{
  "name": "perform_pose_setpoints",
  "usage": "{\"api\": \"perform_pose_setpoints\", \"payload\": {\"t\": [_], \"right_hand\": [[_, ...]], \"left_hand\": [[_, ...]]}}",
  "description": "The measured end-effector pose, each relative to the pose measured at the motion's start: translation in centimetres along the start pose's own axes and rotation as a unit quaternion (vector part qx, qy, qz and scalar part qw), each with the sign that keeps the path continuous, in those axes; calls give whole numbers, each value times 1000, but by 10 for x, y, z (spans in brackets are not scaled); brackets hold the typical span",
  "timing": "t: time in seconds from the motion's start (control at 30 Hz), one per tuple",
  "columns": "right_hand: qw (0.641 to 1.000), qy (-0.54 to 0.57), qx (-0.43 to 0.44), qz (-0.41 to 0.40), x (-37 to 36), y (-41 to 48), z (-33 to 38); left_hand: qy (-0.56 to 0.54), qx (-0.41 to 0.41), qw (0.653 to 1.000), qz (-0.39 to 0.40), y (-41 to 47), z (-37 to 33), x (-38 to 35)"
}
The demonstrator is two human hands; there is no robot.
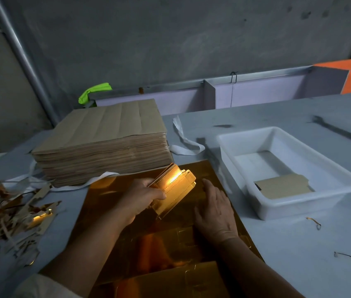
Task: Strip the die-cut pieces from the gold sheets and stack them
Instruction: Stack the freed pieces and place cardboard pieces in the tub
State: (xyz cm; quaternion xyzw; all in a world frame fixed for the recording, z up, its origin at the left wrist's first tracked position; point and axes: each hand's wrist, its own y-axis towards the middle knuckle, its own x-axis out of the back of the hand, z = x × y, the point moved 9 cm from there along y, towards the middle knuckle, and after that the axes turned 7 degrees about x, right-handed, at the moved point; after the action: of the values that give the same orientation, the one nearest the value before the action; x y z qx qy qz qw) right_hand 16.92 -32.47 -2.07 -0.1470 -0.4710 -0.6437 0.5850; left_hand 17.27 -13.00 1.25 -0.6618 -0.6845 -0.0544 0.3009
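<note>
The left hand (142, 198) is clamping a small bundle of gold die-cut pieces (175, 186). Its grip is closed around the bundle's near end, with the thumb lying across the shiny face. The pieces are sticking out up and to the right, tilted above the sheet and catching a bright glare. Just beside it, the right hand (215, 211) is lying flat with its fingers straight, pressing palm-down on the gold sheet (148, 246); its grip is holding nothing. The sheet is lying shiny side up on the grey desk (299, 244), directly in front of the person, with faint cut outlines showing in its surface. Just behind the sheet, a tall stack of sheets (103, 143) is sitting brown side up, and a white strap (187, 143) is trailing around its base. To the right, a white tray (299, 204) is holding a single piece (284, 187) lying brown side up — well apart from the bundle. To the left, a heap of trimmed scraps (9, 214) is spreading across the desk.
</note>
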Motion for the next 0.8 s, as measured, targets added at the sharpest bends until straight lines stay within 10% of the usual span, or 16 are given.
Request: {"api": "perform_pose_setpoints", "payload": {"t": [0.8], "right_hand": [[993, -47, 97, 50, -15, 0, 12]], "left_hand": [[150, 22, 988, 40, 3, -11, -3]]}}
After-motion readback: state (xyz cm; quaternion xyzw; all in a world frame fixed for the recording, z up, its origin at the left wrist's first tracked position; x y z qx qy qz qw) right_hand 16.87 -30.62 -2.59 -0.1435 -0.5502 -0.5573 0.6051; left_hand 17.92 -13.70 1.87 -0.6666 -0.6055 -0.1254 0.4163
